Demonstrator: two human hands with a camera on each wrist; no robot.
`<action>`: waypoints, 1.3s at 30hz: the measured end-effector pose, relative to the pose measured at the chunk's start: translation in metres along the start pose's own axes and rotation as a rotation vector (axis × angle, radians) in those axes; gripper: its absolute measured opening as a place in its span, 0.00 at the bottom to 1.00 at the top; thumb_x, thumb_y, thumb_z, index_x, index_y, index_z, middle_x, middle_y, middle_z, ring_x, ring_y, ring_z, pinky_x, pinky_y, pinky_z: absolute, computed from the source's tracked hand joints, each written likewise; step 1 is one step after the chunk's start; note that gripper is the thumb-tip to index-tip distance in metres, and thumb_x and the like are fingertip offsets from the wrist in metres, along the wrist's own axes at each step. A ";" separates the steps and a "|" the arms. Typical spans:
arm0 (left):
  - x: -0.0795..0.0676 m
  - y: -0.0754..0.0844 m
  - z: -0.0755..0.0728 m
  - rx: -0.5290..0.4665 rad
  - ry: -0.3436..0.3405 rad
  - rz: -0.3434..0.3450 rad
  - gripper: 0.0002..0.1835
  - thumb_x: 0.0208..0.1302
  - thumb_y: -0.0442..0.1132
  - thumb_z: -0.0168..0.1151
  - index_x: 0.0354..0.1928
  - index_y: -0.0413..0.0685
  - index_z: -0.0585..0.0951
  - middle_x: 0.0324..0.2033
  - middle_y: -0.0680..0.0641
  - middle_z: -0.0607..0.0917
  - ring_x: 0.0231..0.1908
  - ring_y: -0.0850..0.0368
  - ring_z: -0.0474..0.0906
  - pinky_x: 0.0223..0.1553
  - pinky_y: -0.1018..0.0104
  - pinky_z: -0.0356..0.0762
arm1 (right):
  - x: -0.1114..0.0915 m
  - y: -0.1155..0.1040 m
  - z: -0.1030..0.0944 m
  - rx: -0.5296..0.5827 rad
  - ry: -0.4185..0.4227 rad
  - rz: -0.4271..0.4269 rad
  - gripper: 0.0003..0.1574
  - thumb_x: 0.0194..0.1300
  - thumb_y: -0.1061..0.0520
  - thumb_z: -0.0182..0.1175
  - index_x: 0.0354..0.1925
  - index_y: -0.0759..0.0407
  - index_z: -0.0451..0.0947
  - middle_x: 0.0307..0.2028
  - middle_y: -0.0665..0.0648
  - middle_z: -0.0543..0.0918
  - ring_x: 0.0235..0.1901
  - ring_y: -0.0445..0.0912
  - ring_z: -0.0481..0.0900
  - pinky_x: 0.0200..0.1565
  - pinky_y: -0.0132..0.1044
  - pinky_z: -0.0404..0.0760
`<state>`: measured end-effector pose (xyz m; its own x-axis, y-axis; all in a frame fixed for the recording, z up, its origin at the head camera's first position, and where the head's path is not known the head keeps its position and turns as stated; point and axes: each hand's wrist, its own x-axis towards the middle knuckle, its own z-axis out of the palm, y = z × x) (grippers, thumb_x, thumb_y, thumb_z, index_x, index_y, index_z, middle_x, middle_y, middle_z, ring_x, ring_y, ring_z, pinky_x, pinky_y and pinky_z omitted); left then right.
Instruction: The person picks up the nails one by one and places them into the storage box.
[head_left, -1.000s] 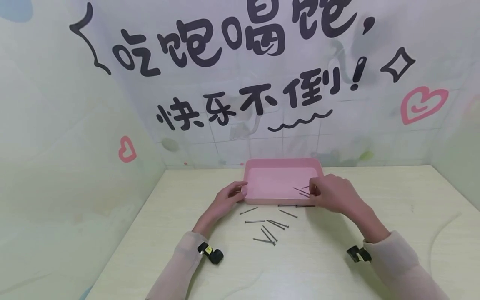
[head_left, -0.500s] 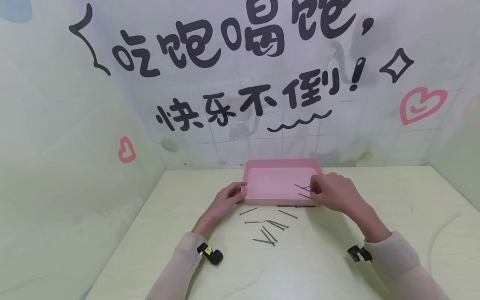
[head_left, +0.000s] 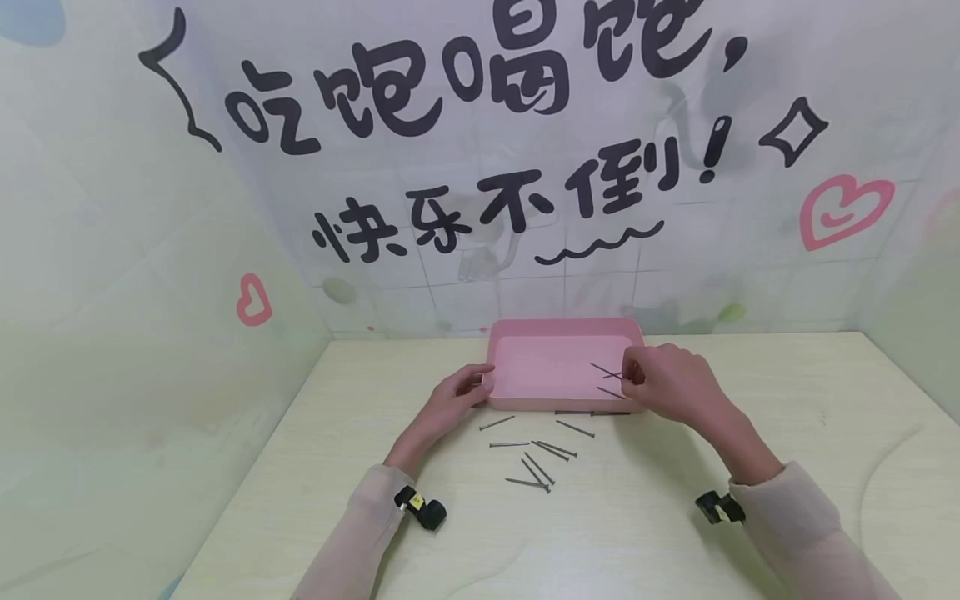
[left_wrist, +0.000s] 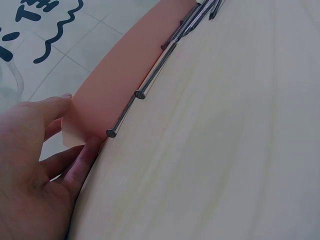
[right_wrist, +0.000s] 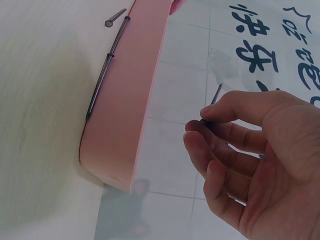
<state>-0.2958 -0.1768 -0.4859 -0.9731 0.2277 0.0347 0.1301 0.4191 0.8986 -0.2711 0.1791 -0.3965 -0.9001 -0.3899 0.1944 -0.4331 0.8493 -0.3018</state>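
Observation:
A pink tray [head_left: 566,327] stands at the back of the table. My left hand [head_left: 450,393] holds its left end, the fingers at the side and the thumb at the front corner in the left wrist view. Over the tray's right part, my right hand [head_left: 671,385] pinches a nail [right_wrist: 217,93] near its head between thumb and fingers, the tip pointing away. Below the held one, two more nails [head_left: 611,392] appear to lie in the tray, partly hidden by the hand. Several loose nails [head_left: 509,444] are scattered on the table in front.
Two nails [head_left: 573,412] lie end to end along the tray's front wall. The light wood table [head_left: 615,525] meets a printed back wall [head_left: 480,283] just behind the tray. Each sleeve carries a small black wrist camera [head_left: 422,507].
My right hand has risen slightly and shifted a little right, and its nail has come up with it. My left hand and the tray have stayed in place.

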 end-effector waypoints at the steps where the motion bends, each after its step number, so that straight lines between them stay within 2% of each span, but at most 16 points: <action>1: 0.000 0.000 0.000 0.000 0.000 -0.001 0.25 0.77 0.47 0.59 0.72 0.54 0.74 0.69 0.43 0.79 0.66 0.47 0.78 0.67 0.52 0.78 | 0.000 0.000 0.000 0.002 0.001 0.001 0.02 0.60 0.58 0.65 0.32 0.53 0.80 0.24 0.47 0.81 0.23 0.42 0.74 0.23 0.36 0.69; 39: 0.001 -0.002 0.000 -0.001 0.012 -0.002 0.24 0.77 0.47 0.60 0.71 0.56 0.75 0.67 0.43 0.80 0.64 0.48 0.80 0.66 0.52 0.80 | 0.001 0.004 0.002 0.030 0.067 0.053 0.02 0.62 0.58 0.63 0.33 0.54 0.81 0.26 0.49 0.84 0.23 0.44 0.75 0.21 0.36 0.68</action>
<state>-0.2968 -0.1775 -0.4878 -0.9755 0.2165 0.0380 0.1280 0.4189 0.8989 -0.2736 0.1812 -0.3989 -0.9170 -0.3195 0.2389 -0.3873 0.8564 -0.3413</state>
